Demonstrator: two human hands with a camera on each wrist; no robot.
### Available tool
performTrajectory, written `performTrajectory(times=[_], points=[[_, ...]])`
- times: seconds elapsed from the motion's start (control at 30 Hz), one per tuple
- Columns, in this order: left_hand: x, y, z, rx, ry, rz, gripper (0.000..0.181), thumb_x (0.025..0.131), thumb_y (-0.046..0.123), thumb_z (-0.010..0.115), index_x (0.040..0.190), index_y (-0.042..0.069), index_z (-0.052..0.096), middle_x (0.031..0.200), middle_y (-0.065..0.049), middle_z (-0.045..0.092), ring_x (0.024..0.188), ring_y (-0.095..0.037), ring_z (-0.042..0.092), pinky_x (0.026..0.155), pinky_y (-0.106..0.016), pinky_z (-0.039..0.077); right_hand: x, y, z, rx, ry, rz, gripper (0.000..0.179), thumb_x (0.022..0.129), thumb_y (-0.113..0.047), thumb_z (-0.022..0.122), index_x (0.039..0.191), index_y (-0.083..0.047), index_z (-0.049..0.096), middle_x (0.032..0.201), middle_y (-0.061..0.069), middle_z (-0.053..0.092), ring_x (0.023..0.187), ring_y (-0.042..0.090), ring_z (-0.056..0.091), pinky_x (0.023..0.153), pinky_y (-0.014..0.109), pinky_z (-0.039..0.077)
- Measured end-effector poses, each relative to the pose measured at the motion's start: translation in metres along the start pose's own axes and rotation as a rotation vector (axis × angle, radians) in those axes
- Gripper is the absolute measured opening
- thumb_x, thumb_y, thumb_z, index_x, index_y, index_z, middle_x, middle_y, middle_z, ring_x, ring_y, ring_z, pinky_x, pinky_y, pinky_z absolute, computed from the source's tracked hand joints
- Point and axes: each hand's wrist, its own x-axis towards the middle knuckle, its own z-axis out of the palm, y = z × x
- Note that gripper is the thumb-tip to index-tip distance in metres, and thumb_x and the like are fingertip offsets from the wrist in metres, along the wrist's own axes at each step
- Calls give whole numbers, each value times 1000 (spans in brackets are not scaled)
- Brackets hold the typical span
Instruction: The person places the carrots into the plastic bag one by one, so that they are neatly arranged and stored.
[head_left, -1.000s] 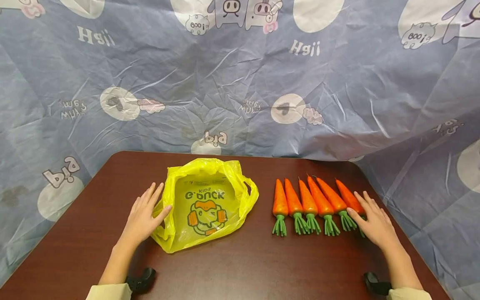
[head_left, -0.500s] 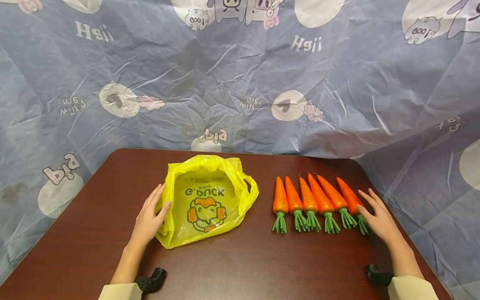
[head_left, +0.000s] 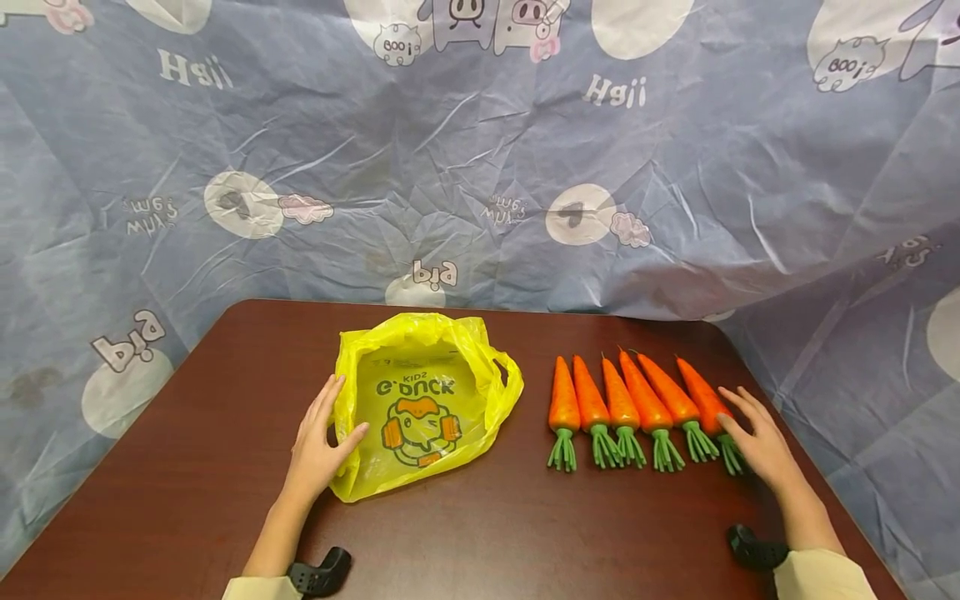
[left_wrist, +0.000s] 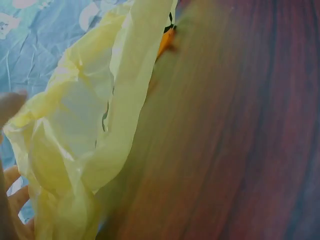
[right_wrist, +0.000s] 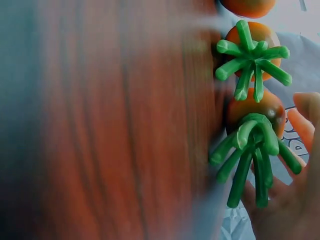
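A yellow plastic bag (head_left: 420,408) with a duck print lies mouth open on the table, left of the middle. At its left side is my left hand (head_left: 315,450), fingers extended behind the rim and the thumb reaching over the near-left edge. In the left wrist view the yellow bag (left_wrist: 75,190) stands between the thumb and the fingers. A row of several orange carrots with green stems lies to the right. Beside the rightmost carrot (head_left: 699,396) is my right hand (head_left: 768,446), fingers spread and thumb near its top; contact is unclear. The right wrist view shows its green stem (right_wrist: 252,145).
The dark brown table (head_left: 480,550) has rounded far corners. A grey-blue printed cloth (head_left: 420,150) hangs behind it and along the right side. A black wrist strap (head_left: 322,573) is on the left wrist, another (head_left: 753,548) on the right.
My left hand has moved right, closer to the bag, and its thumb now overlaps the rim. My right hand has shifted slightly at the end carrot. The bag and carrots lie as before.
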Motion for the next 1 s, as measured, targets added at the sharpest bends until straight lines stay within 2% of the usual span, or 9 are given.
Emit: performTrajectory(times=[0.13,0.3,0.47,0.57,0.7,0.8,0.93,1.0], points=[[0,-4,2,-69,-13,1,70,85,24,62,143,33,23,152,-3,18,136,-36,19,97,-66,21,0,4,4,-3,3,14,52,94,-26,45,139,-4,32,145,31,18,125,55,20,91,70,16],[-1,-10,3,-159,-21,-3,57,94,19,47,144,33,22,152,-8,18,136,-34,20,100,-62,23,-1,6,6,23,0,7,51,95,-26,43,139,-3,32,145,31,17,132,49,9,93,71,12],[-1,-11,4,-171,-15,-20,53,98,19,36,145,33,17,152,-9,16,136,-33,19,102,-59,21,0,3,12,52,0,2,49,95,-26,42,137,-1,35,145,29,18,136,43,5,95,70,10],[0,-11,4,-169,-22,0,53,98,15,34,146,30,15,152,-11,14,137,-34,17,102,-61,20,0,1,17,67,11,16,48,95,-26,43,136,-2,38,145,28,22,137,39,7,97,69,11],[1,-10,5,-139,-8,37,46,97,9,33,142,22,32,151,-15,15,136,-38,18,100,-62,22,0,1,19,91,15,56,48,95,-26,41,138,-4,36,145,28,22,137,38,8,99,67,10],[1,-9,5,-125,2,33,40,97,8,32,134,18,45,151,-15,16,135,-38,20,100,-60,25,-1,-1,19,131,-1,78,49,96,-24,38,140,-4,31,146,29,17,135,44,6,99,68,7],[1,-11,5,-118,-20,5,39,97,11,34,134,17,44,152,-12,15,136,-38,19,100,-60,24,-4,-2,21,190,-13,89,51,97,-23,37,142,-4,26,147,29,12,134,45,4,99,68,5],[0,-12,5,-116,-38,-8,41,96,13,38,137,18,39,152,-11,14,136,-38,19,99,-62,24,-7,-3,23,212,-1,105,51,97,-25,37,143,-7,25,149,26,10,138,37,4,102,65,6]])
